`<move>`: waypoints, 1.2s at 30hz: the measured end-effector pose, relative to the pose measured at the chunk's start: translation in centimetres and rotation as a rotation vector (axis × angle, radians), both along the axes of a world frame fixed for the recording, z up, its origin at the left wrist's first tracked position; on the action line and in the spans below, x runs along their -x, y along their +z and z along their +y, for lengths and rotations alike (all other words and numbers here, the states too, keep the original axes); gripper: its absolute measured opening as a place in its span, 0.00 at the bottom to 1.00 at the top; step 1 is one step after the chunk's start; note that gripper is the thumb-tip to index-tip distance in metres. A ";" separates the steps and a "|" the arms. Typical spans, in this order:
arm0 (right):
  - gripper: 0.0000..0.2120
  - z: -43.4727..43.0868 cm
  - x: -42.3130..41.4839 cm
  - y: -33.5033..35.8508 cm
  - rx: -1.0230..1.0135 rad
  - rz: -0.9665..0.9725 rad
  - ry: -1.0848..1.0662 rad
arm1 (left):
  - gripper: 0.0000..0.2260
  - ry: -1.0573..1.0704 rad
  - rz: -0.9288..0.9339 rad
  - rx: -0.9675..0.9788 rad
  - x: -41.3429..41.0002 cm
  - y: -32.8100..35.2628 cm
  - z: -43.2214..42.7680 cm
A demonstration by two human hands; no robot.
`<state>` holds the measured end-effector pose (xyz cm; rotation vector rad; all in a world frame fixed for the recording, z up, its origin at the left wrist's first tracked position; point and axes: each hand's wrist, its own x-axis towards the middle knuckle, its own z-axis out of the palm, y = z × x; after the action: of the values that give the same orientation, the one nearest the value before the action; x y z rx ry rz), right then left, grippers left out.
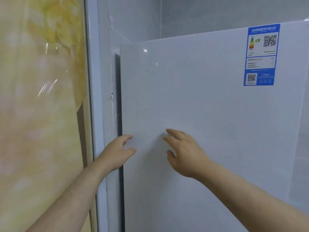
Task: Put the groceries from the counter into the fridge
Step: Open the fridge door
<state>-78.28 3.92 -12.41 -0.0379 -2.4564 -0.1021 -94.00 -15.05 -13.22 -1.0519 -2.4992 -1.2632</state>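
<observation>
A yellow wall was on my left. My left hand was at the left edge of the white fridge door, fingers loose, holding nothing. My right hand was spread open near it, in front of the door. A blue sticker sat high up on the right.

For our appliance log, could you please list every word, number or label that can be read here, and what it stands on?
Header of the blue sticker on the fridge door: white Chinese characters, too blurred to quote.
Its small print and figures: too small to read.
Its two QR codes: no readable text.
No other writing shows.
</observation>
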 end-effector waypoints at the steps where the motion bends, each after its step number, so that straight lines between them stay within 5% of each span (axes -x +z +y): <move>1: 0.21 0.0 0.4 -0.5 -0.053 0.068 -0.030 | 0.26 0.017 -0.001 -0.070 0.4 -0.3 0.6; 5: 0.33 1.3 1.6 -1.9 -0.217 0.149 -0.236 | 0.28 0.140 0.017 -0.258 1.2 -1.5 2.5; 10: 0.44 2.3 2.4 -3.0 -0.353 0.158 -0.348 | 0.33 0.046 -0.098 -0.389 2.7 -2.7 3.6; 13: 0.46 2.5 2.9 -3.4 -0.371 0.190 -0.361 | 0.37 0.045 -0.127 -0.390 4.0 -3.0 3.4; 18: 0.46 2.8 3.1 -3.8 -0.377 0.208 -0.387 | 0.17 0.002 -0.143 -0.452 5.3 -3.1 3.7; 36: 0.45 0.1 -1.0 -3.6 -0.353 0.141 -0.373 | 0.19 -0.016 -0.136 -0.566 1.6 -4.2 -0.3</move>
<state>-77.33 4.02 -16.02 -0.3359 -2.2312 -0.6687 -95.56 -15.35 -17.40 -0.8622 -2.0064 -1.9386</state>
